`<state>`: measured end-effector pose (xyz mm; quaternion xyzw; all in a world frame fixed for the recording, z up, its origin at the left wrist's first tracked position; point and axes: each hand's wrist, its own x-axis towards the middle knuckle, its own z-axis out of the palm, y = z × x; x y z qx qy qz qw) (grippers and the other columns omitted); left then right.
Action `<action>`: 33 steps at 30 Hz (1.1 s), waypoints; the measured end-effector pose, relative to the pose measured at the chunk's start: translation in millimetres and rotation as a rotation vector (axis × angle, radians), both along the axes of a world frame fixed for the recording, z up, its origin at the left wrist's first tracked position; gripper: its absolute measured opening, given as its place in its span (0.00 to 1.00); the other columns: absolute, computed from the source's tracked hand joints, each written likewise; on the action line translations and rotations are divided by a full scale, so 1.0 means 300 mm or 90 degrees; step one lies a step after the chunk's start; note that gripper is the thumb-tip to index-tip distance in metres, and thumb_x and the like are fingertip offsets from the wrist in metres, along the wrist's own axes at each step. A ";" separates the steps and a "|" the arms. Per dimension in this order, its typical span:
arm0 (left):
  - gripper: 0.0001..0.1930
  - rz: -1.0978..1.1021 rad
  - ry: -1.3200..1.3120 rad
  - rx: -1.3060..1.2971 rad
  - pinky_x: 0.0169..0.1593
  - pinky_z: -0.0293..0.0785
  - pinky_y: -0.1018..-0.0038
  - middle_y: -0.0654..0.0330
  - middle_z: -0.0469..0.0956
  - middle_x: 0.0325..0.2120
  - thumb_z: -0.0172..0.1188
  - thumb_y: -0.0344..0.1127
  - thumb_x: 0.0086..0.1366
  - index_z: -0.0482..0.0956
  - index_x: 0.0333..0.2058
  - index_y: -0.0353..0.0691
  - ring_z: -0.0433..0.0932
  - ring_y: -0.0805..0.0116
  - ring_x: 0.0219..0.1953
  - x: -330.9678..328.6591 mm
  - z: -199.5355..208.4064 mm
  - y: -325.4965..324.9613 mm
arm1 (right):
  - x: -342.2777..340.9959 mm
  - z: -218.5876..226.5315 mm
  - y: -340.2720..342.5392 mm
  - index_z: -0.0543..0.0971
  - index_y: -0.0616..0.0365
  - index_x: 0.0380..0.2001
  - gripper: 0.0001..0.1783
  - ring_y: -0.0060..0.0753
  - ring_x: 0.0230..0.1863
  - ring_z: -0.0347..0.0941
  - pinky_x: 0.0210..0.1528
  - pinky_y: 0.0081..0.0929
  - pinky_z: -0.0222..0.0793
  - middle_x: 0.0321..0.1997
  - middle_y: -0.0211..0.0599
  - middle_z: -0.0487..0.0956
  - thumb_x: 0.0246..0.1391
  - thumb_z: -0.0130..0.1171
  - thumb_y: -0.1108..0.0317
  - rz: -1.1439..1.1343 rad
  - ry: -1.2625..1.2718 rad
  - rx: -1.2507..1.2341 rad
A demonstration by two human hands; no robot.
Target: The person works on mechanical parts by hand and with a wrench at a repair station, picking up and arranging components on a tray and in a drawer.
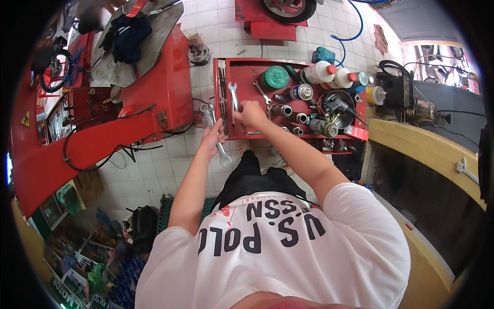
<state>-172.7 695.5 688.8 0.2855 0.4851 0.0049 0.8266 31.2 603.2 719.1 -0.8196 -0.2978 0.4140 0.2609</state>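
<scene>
My left hand [210, 139] is closed around silver wrenches [224, 158], just outside the left edge of a red tool tray [288, 61]. Their ends stick out above and below the fingers; I cannot tell exactly how many there are. Over the tray's left part, my right hand [250, 114] has its fingers curled at an open-ended wrench [233, 90], whose jaws point away from me. Another combination wrench [262, 92] lies in the tray to the right of that hand. Sockets [283, 109] lie near my right wrist.
A green round tub [275, 77], white bottles with red caps [318, 72], spray cans [301, 92] and a metal bowl [339, 98] holding a tool crowd the tray's right side. A red machine arm [103, 138] stands at left, a yellow-edged bench [427, 154] at right. A blue hose [355, 26] trails behind.
</scene>
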 end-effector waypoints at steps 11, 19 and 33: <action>0.13 -0.079 -0.034 0.054 0.34 0.73 0.72 0.70 0.76 0.26 0.67 0.49 0.71 0.76 0.39 0.49 0.77 0.75 0.30 0.137 0.010 -0.098 | -0.175 0.163 -0.188 0.85 0.68 0.36 0.23 0.59 0.38 0.85 0.46 0.49 0.81 0.33 0.60 0.85 0.48 0.72 0.55 0.055 -0.029 0.046; 0.13 -0.021 -0.094 -0.094 0.21 0.52 0.79 0.73 0.60 0.20 0.60 0.48 0.76 0.70 0.34 0.51 0.59 0.82 0.20 0.103 0.038 -0.121 | 0.142 0.210 -0.357 0.82 0.52 0.43 0.25 0.48 0.53 0.77 0.49 0.47 0.77 0.48 0.39 0.81 0.46 0.77 0.51 0.092 -0.465 -0.013; 0.12 -0.041 -0.073 -0.144 0.21 0.54 0.81 0.73 0.60 0.20 0.56 0.50 0.77 0.70 0.37 0.53 0.58 0.81 0.20 0.012 0.048 -0.166 | 0.277 0.039 -0.491 0.79 0.48 0.52 0.34 0.40 0.55 0.77 0.57 0.46 0.68 0.46 0.34 0.85 0.41 0.80 0.53 0.152 -0.508 -0.077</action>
